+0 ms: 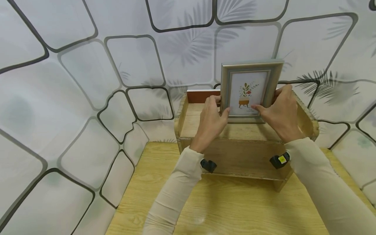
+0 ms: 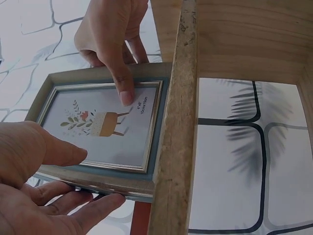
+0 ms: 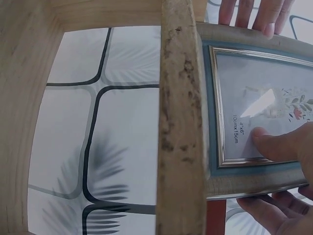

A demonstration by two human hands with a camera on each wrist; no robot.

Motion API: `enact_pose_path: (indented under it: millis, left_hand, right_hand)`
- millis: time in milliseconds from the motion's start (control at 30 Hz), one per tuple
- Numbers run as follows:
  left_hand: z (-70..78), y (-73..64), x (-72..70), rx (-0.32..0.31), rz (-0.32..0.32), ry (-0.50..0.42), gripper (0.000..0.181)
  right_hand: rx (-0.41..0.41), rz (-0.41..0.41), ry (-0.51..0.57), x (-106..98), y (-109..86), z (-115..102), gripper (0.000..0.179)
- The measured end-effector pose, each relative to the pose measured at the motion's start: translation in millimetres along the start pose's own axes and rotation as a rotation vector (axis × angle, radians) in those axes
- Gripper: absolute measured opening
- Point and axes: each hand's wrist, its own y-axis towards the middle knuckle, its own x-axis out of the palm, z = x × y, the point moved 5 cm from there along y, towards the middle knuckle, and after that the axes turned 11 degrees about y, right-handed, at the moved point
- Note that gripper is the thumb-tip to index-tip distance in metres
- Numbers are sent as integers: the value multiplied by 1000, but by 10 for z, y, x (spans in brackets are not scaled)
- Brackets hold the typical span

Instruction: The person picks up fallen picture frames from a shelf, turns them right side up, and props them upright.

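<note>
A picture frame with a silvery-gold and blue-grey border stands nearly upright over the top board of a small wooden shelf. Its print shows a plant in an orange-brown pot. My left hand grips the left side, thumb in front and fingers behind the border. On the right side, my right hand holds the frame with its thumb pressed on the front pane. The bottom edge meets or nearly meets the board; I cannot tell whether it bears weight there.
Behind the frame, a flat red-brown item with a white top edge stands at the shelf's back. Raised sides border the top board. The shelf stands on a wood-grain table against patterned walls.
</note>
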Motion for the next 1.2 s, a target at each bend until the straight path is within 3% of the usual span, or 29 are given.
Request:
enact_pose_path:
  millis: [233, 400, 500, 667, 767, 1000, 1200]
  left_hand:
    - [-54, 29, -34, -16, 29, 6, 33]
    - [-74, 76, -55, -7, 57, -4, 36]
    - [-73, 89, -54, -1, 47, 20, 41]
    - [-68, 93, -55, -7, 30, 52, 42]
    - [-70, 93, -57, -10, 25, 54, 42]
    - [-68, 93, -66, 1, 25, 58, 41]
    - [-58, 98, -63, 25, 14, 55, 41]
  right_hand:
    - [26, -3, 6, -3, -5, 14, 74]
    - [21, -25, -12, -13, -7, -15, 81]
    - [-52, 9, -32, -47, 0, -78, 90]
    - [-301, 177, -27, -168, 40, -341, 93]
    - [-423, 227, -17, -175, 83, -559, 90]
    - [-602, 131, -116, 75, 234, -944, 89]
    - [-557, 11, -261, 280, 318, -1033, 89]
